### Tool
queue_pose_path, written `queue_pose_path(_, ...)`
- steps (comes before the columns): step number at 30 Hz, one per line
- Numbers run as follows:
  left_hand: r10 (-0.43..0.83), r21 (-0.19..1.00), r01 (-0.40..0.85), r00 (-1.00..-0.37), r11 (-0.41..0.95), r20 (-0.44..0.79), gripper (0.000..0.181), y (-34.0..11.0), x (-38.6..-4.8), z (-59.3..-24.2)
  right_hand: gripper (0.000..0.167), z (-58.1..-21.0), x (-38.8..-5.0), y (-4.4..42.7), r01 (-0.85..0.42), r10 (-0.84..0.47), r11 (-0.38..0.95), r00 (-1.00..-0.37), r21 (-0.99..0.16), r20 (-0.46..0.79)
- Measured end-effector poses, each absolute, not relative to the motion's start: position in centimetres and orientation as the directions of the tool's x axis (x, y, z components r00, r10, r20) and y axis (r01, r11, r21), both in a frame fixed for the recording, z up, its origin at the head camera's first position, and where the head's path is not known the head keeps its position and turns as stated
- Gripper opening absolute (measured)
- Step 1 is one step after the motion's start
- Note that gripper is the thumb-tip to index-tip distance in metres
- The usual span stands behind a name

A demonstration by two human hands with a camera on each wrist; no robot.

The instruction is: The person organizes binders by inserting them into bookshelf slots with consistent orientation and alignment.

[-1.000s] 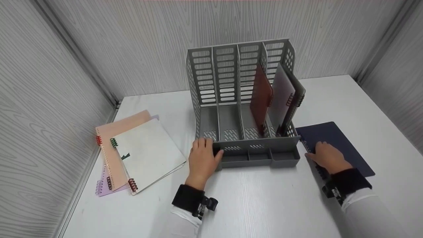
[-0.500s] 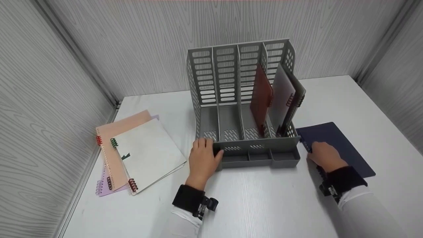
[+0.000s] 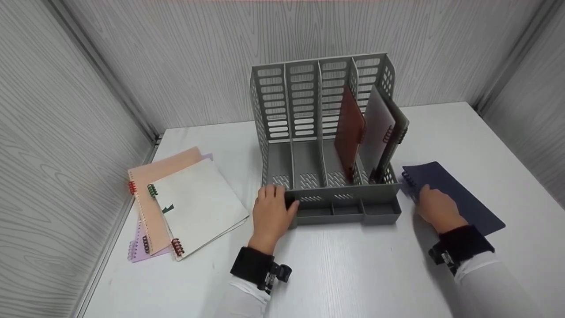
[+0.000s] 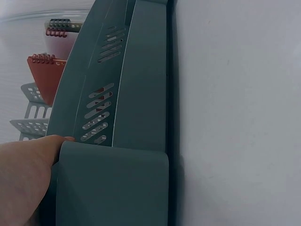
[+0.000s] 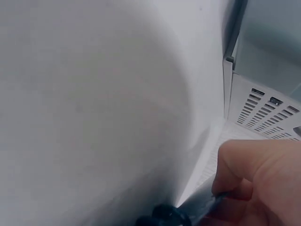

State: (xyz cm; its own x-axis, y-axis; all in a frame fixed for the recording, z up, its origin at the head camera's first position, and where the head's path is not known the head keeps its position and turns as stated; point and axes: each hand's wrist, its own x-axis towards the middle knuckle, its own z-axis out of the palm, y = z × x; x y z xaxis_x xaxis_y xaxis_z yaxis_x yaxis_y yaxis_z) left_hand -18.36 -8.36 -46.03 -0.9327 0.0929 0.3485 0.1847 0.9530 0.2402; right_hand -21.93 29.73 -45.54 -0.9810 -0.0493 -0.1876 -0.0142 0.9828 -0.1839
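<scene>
My right hand [image 3: 438, 207] pinches the spiral-bound edge of a dark blue notebook [image 3: 468, 190] at the right of the table. That edge is raised off the table, while the far side seems to stay down. In the right wrist view the thumb and curled fingers [image 5: 249, 174] hold the notebook's edge near its dark binding rings [image 5: 169, 214]. My left hand [image 3: 270, 216] grips the front left corner of a grey file organizer [image 3: 344, 192], fingertips over its rim. The left wrist view shows the thumb [image 4: 56, 140] against the organizer's wall; the other fingers are hidden there.
A red notebook [image 3: 349, 132] and a pale notebook [image 3: 375, 128] beside a dark grey-green one [image 3: 399, 121] stand in the organizer's right slots. White [image 3: 201, 205], peach [image 3: 145, 198] and purple [image 3: 142, 249] notebooks overlap at left. Wood-grain panels [image 3: 220, 57] enclose the table.
My right fingers have closed on the blue notebook's bound edge, which has tilted up off the table and shifted slightly right. The left hand stays on the organizer.
</scene>
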Motion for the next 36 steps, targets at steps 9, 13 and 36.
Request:
queue_pose_path(9,0.107,0.219,0.200,-0.920,0.955,0.377,0.048,-8.5,-18.4,-46.2,0.013,-44.1,-20.6,29.7,0.022,0.031,0.972,-0.999,-0.234,0.037)
queue_pose_path(13,0.102,0.229,0.192,-0.930,0.955,0.353,0.049,-8.4,-18.5,-46.2,0.009,-43.6,-20.0,29.9,0.031,0.066,0.966,-0.989,-0.255,0.130)
queue_pose_path(36,0.103,0.210,0.186,-0.929,0.960,0.355,0.050,-8.4,-18.3,-45.8,0.037,-39.7,-17.0,29.1,0.004,0.230,0.890,-0.868,-0.457,0.440)
